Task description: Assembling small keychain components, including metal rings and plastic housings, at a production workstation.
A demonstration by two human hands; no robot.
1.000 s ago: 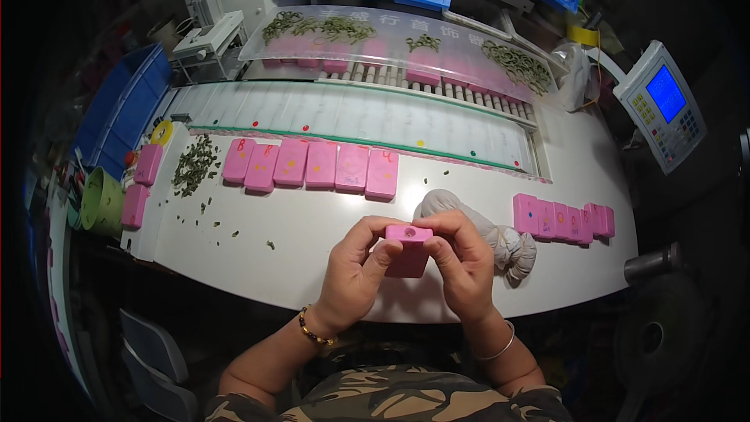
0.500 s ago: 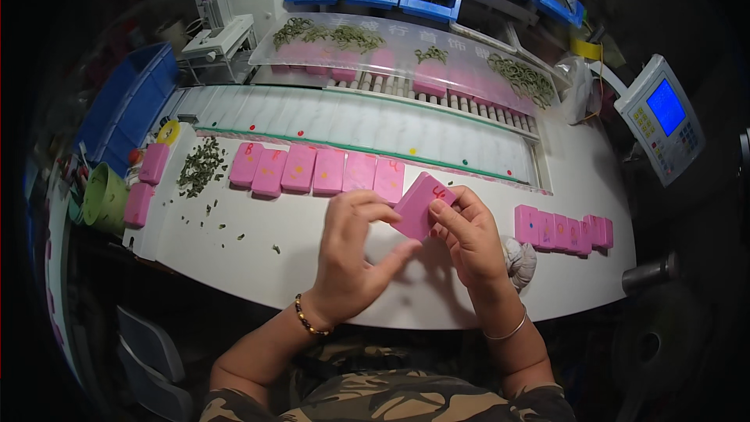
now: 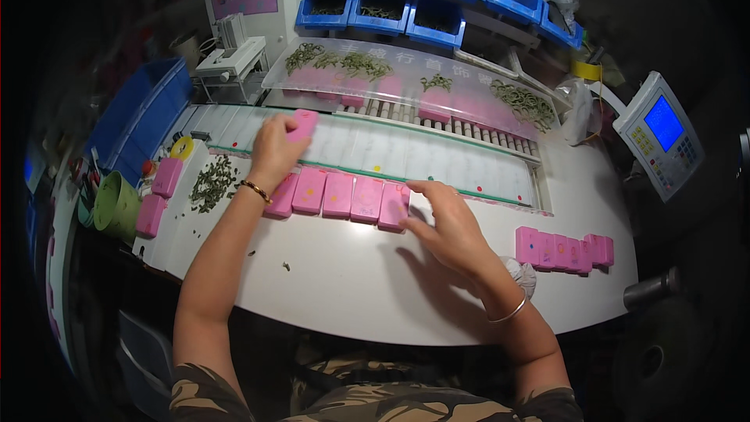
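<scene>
My left hand (image 3: 275, 152) reaches out over the pale conveyor belt, fingers closed on a pink block (image 3: 305, 123) tilted on its end. Under my left wrist a row of pink blocks (image 3: 337, 194) with coloured marks lies on the white table, along the belt's green-edged near side. My forearm hides part of the row's left end. At the right end of that row, close to the last block (image 3: 393, 205), my right hand (image 3: 451, 228) is held with thumb and fingers apart and nothing in it.
Small dark green pieces (image 3: 212, 184) lie heaped at left, near a green cup (image 3: 116, 202). Another row of pink blocks (image 3: 561, 252) stands at right, beside a wadded white cloth (image 3: 522, 277). A keypad screen (image 3: 658, 129), a clear cover (image 3: 406, 70) and blue bins (image 3: 381, 14) surround the belt.
A pink block that both hands held over the table's middle has left my right hand. My left hand has moved forward and left over the belt, gripping a pink block. My right fingers have opened.
</scene>
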